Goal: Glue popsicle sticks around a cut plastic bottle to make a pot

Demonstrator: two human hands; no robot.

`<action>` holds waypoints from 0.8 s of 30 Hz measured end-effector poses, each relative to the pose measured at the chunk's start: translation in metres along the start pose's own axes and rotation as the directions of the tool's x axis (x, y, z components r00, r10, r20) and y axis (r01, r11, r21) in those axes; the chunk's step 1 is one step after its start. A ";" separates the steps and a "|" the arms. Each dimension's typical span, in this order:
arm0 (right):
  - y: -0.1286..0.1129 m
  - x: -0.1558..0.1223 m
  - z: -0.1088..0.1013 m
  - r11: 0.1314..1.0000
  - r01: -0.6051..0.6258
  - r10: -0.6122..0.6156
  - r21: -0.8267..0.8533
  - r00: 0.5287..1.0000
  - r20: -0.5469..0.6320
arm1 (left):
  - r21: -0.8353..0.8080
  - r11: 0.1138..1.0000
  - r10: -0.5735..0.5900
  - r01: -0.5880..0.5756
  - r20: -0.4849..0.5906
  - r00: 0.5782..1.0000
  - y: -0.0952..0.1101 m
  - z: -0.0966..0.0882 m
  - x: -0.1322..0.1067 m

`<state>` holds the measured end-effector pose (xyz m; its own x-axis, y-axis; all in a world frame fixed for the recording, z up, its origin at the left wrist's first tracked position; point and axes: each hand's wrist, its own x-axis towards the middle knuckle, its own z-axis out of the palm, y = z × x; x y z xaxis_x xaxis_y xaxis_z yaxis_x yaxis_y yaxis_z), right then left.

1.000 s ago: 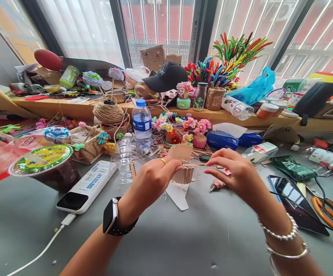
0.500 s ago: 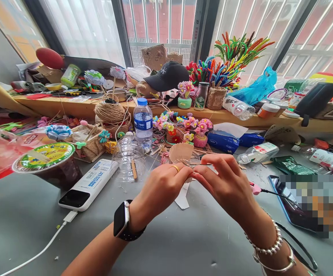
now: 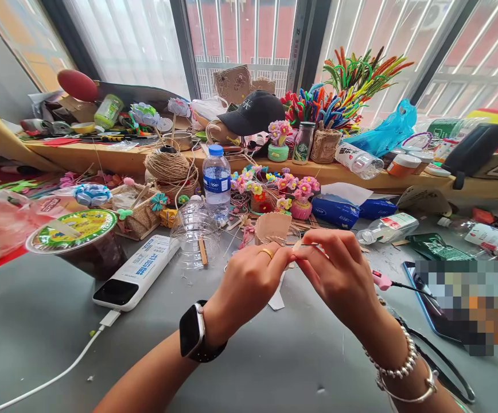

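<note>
My left hand (image 3: 251, 281) and my right hand (image 3: 339, 275) meet above the table, fingertips pinched together. Between them shows a small pale tan piece (image 3: 297, 245), perhaps wood or card, mostly covered by the fingers. A thin dark line runs beside it under my right fingers; I cannot make out what it is. Just behind the fingertips stands a curved piece of tan cardboard (image 3: 273, 227) with a scalloped edge. A white paper strip (image 3: 276, 300) lies beneath my hands. A pink-handled corded tool (image 3: 381, 280) lies beside my right hand.
To the left are a lidded cup (image 3: 81, 246), a white power bank (image 3: 139, 275) with a cable, and a clear plastic piece (image 3: 194, 229) with a wooden stick. A water bottle (image 3: 217, 183) stands behind. A phone (image 3: 438, 310) lies right. Craft supplies crowd the ledge (image 3: 249, 163).
Both hands stay pinched together; the left has shifted slightly right. The small tan piece now shows more clearly between the fingertips. The whole view has shifted slightly.
</note>
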<state>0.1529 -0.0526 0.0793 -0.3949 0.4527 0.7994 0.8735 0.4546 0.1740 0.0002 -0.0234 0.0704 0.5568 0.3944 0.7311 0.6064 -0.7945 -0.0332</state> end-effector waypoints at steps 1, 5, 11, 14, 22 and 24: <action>0.000 0.000 0.000 1.000 -0.007 0.007 0.011 1.000 -0.006 | -0.001 1.000 0.009 -0.009 -0.017 1.000 0.000 -0.001 0.000; 0.006 0.002 -0.001 0.998 -0.063 0.063 0.024 0.998 -0.019 | -0.066 0.998 -0.027 0.021 -0.090 0.996 -0.004 -0.001 0.002; 0.037 -0.003 -0.009 0.968 -0.250 0.251 0.014 0.967 -0.033 | -0.130 0.982 -0.125 0.137 0.097 0.987 -0.011 0.024 0.001; 0.049 -0.004 -0.014 0.945 -0.326 0.328 0.036 0.943 -0.061 | -0.056 0.984 -0.156 0.170 0.193 0.969 -0.012 0.046 -0.005; 0.055 -0.004 -0.019 0.855 -0.475 0.492 0.209 0.870 -0.034 | -0.009 0.984 -0.171 0.176 0.209 0.963 -0.019 0.061 -0.009; 0.057 -0.004 -0.021 0.823 -0.514 0.540 0.244 0.841 -0.050 | -0.056 0.975 -0.201 0.216 0.203 0.958 -0.023 0.057 -0.006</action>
<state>0.2105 -0.0451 0.0980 0.1535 0.5878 0.7943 0.8519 0.3286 -0.4078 0.0150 0.0189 0.0280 0.5272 0.6311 0.5690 0.6796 -0.7151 0.1635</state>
